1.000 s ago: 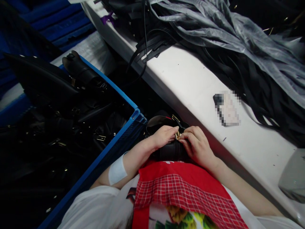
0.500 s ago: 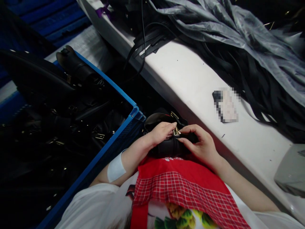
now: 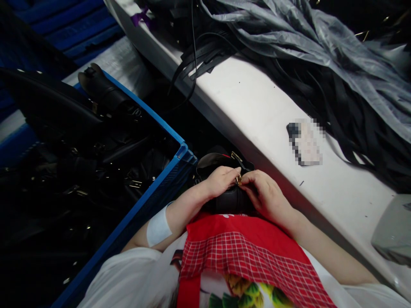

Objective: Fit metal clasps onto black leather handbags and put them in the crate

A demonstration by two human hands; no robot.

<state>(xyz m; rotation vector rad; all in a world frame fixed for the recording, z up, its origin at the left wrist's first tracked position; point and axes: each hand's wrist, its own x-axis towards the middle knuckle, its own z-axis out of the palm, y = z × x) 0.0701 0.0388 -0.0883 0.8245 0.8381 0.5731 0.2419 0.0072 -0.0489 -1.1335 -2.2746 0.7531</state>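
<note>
A small black leather bag (image 3: 228,200) with gold metal fittings rests on my lap against a red apron. My left hand (image 3: 218,181) lies over its top with fingers curled, pinching at a gold clasp (image 3: 239,179). My right hand (image 3: 265,194) meets it from the right, fingers closed on the same clasp and on the bag's edge. Both hands hide most of the clasp.
A blue plastic crate (image 3: 154,192) full of black leather bags and straps stands to my left. A white worktable (image 3: 257,107) runs along the right with black straps (image 3: 353,124), grey plastic sheeting (image 3: 305,38) and a small blurred-out item (image 3: 305,143).
My right hand's fingers, spread half a second ago, have closed back onto the clasp beside my left hand. The bag stays on my lap.
</note>
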